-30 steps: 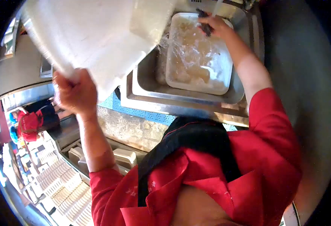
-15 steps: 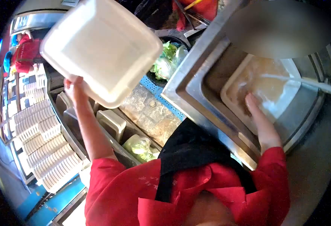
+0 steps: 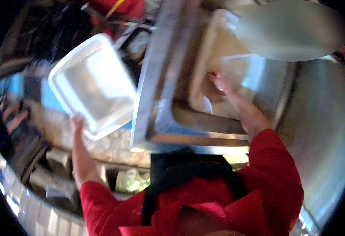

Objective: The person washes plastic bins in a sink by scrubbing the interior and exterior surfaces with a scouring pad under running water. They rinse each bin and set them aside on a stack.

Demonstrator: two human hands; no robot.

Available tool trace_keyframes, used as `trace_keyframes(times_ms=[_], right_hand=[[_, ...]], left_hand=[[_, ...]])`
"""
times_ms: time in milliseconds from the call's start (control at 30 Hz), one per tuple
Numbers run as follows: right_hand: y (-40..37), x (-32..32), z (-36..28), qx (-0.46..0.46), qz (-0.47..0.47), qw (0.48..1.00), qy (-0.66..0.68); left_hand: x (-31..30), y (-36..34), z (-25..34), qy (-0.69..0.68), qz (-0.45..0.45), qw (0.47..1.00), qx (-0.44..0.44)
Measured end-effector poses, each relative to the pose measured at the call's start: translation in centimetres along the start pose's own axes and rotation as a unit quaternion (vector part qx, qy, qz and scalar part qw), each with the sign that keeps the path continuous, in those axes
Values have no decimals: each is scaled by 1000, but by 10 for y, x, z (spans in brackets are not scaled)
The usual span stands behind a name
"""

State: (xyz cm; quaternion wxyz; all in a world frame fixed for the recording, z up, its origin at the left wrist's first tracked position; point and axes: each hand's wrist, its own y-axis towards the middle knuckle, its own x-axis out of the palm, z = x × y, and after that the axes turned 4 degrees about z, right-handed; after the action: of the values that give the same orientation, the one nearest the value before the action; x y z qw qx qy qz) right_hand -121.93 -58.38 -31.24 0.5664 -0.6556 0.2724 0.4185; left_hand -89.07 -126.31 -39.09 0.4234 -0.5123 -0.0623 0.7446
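Observation:
My left hand [image 3: 77,125] grips the near rim of a white rectangular plastic tub [image 3: 94,84], held up at the left with its hollow side facing me. My right hand [image 3: 219,83] reaches into a steel sink [image 3: 160,129] and rests inside a second white tub [image 3: 215,47] that sits in the basin; the motion blur hides whether the fingers hold anything. Both arms wear red sleeves, and a black apron strap crosses my chest.
Below the raised tub lies a rough stone-like ledge [image 3: 113,147] with metal pans [image 3: 56,157] beneath it. A grey floor [image 3: 322,129] spreads to the right of the sink. The whole view is blurred.
The view has swung to the left and blurred. The tub in my left hand has turned from bottom-up to hollow side facing me and come lower. My right hand stays in the sink tub.

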Motion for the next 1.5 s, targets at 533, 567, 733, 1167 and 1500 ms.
trace_keyframes(times_ms=[533,567,733,1167,1500], right_hand=[[245,-120,59,268,186,553,767],[145,-195,-38,309,197,615,698],[130,-184,-112,268,108,602,744],[-87,-56,-134,-103,-53,926,359],[-134,-74,43,-110,-126,984,61]], left_hand=[[60,-262,501,-205,-43,849,485],[83,-268,518,-199,-79,868,448],[187,-214,530,-81,-172,975,118],[256,-186,498,43,-150,982,102],[263,-187,490,-31,-56,984,167]])
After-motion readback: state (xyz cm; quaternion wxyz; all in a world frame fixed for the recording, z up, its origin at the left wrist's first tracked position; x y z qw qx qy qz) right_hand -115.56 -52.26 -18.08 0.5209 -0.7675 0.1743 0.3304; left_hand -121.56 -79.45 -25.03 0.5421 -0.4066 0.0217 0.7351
